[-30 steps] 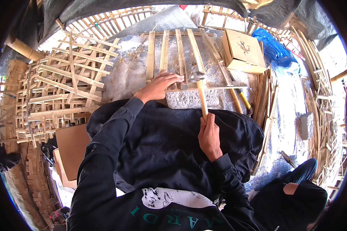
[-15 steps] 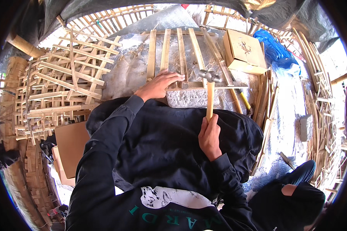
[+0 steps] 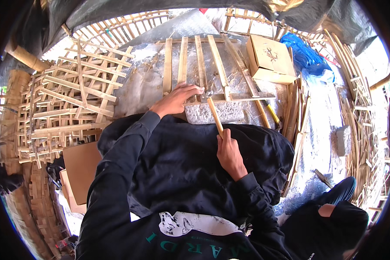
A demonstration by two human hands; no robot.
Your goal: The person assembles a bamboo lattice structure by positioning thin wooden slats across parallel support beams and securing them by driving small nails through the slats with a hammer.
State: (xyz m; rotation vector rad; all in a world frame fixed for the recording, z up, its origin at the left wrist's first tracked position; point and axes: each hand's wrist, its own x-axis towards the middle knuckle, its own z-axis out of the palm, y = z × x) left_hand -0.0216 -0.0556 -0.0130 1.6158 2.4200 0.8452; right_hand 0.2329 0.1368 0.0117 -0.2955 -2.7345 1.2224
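Note:
My right hand [image 3: 231, 157] grips the pale wooden handle of a hammer [image 3: 215, 117]. The hammer's metal head is down at the crosspiece [image 3: 255, 98] of a bamboo slat frame, beside my left fingertips. With its fingers bent together, my left hand [image 3: 175, 100] holds a bamboo slat [image 3: 200, 65] where it meets the crosspiece; whether a nail is between the fingertips cannot be seen. Several slats run away from me, roughly side by side. Under the near crosspiece lies a pale, rough block [image 3: 214, 113], just in front of my dark-covered lap.
Stacked bamboo lattices [image 3: 78, 89] lie on the left, above a cardboard box [image 3: 80, 169]. Far right are a closed carton [image 3: 271, 60] and blue plastic [image 3: 307, 56]. A yellow-and-black tool [image 3: 273, 113] lies near the frame. Another person [image 3: 329, 229] sits at lower right.
The hammer has swung down and to the left, from raised above the frame to the crosspiece by my left fingertips. My left hand keeps its place on the slat.

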